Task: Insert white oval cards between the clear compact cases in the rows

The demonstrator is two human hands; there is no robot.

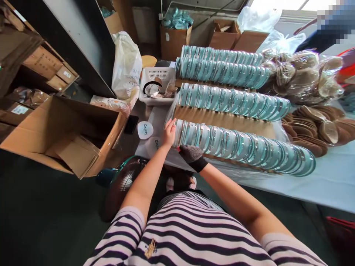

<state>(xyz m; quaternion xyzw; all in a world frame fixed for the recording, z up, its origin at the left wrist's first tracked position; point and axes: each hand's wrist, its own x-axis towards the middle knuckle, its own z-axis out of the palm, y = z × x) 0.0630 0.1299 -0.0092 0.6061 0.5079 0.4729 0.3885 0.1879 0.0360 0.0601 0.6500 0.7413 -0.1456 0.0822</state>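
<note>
A long row of round glassy discs [238, 145] with teal rims stands on edge along the table's near side. At its left end my bare left hand [168, 133] rests against the outermost disc, fingers stretched upward along it. My right hand [191, 154], in a dark glove with bare fingertips, is at the lower edge of the same end. Its fingers are bent together, and I cannot make out what is between them. Left of my hands lies a white rounded piece [145, 130] with dark lettering, and a similar lettered piece [153, 144] lies under clear film.
Behind are more disc rows [233, 100] on brown cardboard [222, 117]. Brown oval pieces [307, 123], some bagged in plastic [305, 72], lie right. A white basket [142, 94], a dark phone-like slab [131, 125] and an open carton [33, 122] are left. A fan [126, 181] stands below.
</note>
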